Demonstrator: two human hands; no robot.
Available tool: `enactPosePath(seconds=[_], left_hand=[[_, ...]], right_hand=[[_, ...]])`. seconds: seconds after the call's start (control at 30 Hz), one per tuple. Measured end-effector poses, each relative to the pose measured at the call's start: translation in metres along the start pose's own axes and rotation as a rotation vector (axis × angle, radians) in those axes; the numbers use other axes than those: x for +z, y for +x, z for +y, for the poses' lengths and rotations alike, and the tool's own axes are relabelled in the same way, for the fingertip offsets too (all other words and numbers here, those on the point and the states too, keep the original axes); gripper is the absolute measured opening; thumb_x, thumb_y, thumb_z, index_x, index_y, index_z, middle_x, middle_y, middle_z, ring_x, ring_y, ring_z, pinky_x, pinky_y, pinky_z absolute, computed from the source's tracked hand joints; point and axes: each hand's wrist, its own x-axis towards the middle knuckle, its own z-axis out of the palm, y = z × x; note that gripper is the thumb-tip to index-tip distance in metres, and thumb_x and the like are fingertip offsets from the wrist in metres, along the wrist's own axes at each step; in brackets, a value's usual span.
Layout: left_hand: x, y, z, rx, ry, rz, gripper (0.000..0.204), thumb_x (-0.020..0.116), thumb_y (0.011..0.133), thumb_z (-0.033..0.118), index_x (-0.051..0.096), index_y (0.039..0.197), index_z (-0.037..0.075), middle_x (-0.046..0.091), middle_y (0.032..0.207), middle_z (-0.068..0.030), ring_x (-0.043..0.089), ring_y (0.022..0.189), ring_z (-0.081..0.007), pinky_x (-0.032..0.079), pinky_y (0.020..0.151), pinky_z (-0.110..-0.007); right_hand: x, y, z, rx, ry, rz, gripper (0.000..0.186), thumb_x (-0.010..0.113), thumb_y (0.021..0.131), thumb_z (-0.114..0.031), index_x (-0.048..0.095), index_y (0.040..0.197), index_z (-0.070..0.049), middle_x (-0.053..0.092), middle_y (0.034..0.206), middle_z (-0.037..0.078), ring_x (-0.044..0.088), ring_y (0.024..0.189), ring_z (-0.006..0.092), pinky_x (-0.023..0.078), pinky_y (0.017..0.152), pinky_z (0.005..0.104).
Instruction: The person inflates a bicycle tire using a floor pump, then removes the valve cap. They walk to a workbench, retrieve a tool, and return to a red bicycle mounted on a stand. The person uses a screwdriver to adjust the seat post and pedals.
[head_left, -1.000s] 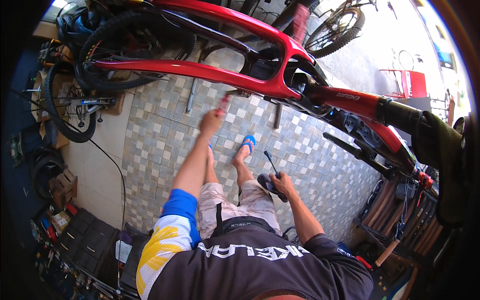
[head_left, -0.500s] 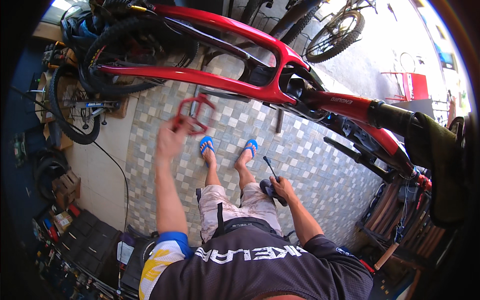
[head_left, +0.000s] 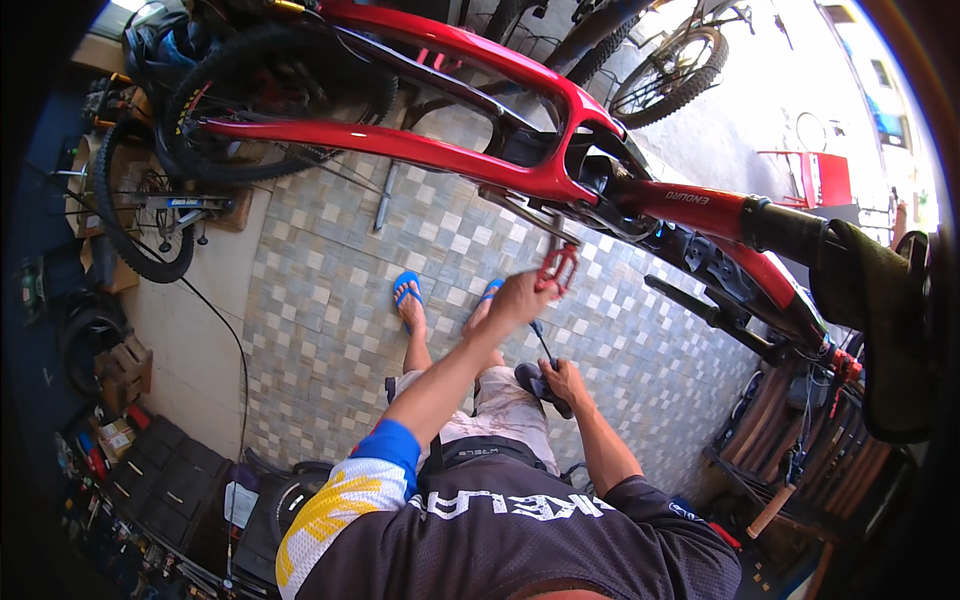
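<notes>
My left hand (head_left: 515, 302) reaches across to the right, its fingers closed on a red bicycle pedal (head_left: 558, 270). The pedal is beside the end of a crank arm (head_left: 525, 210), below the red bike frame (head_left: 400, 150); how the two join is partly hidden. Nearer my body, over the thigh, my right hand (head_left: 567, 382) grips a black-handled tool (head_left: 541, 382) with a thin dark shaft pointing away from me. The tool's exact kind is unclear. The red frame stretches across the upper view, its wheel (head_left: 185, 130) at the left.
A second wheel (head_left: 105, 215) stands at the left, and a dark cable (head_left: 242, 350) hangs down that side. Dark cases (head_left: 165, 475) sit at lower left. A wooden rack (head_left: 800, 450) is at lower right. More bikes (head_left: 680, 70) stand at the back.
My left hand has swung to the right with the pedal, and the crank arm has turned with it. The right hand keeps its hold on the tool, almost unmoved.
</notes>
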Motion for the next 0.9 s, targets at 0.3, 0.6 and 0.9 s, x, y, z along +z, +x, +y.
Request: enactPosePath(seconds=[0.3,0.6,0.9], left_hand=[[-0.273,-0.079,0.028,-0.044,-0.233,0.390,0.025,0.070,0.100,0.027,0.076,0.104,0.003,0.075,0.085,-0.0058,0.067,0.076,-0.0116,0.054,0.072,-0.030],[-0.266,-0.013,-0.085,-0.158,0.075,0.581,0.027,0.070,0.097,0.024,0.076,0.097,-0.002,0.074,0.074,-0.0112,0.070,0.069,-0.0162,0.053,0.066,-0.035],[-0.181,-0.071,0.070,0.143,-0.389,-0.017,0.017,0.074,0.097,0.018,0.078,0.101,0.001,0.075,0.086,-0.0054,0.067,0.075,-0.0109,0.055,0.069,-0.031]], right_hand=[[0.013,0.006,0.003,-0.010,0.041,-0.010,0.068,0.059,0.096,-0.061,0.069,0.093,0.007,0.071,0.089,0.031,0.071,0.089,0.0449,0.052,0.080,0.0501],[-0.005,-0.001,-0.004,-0.010,0.038,0.005,0.068,0.060,0.096,-0.061,0.069,0.093,0.006,0.070,0.087,0.030,0.070,0.088,0.0452,0.052,0.078,0.0503],[0.001,0.003,0.012,0.046,0.002,-0.075,0.069,0.059,0.096,-0.060,0.071,0.100,0.007,0.072,0.097,0.032,0.071,0.097,0.0465,0.053,0.085,0.0499]])
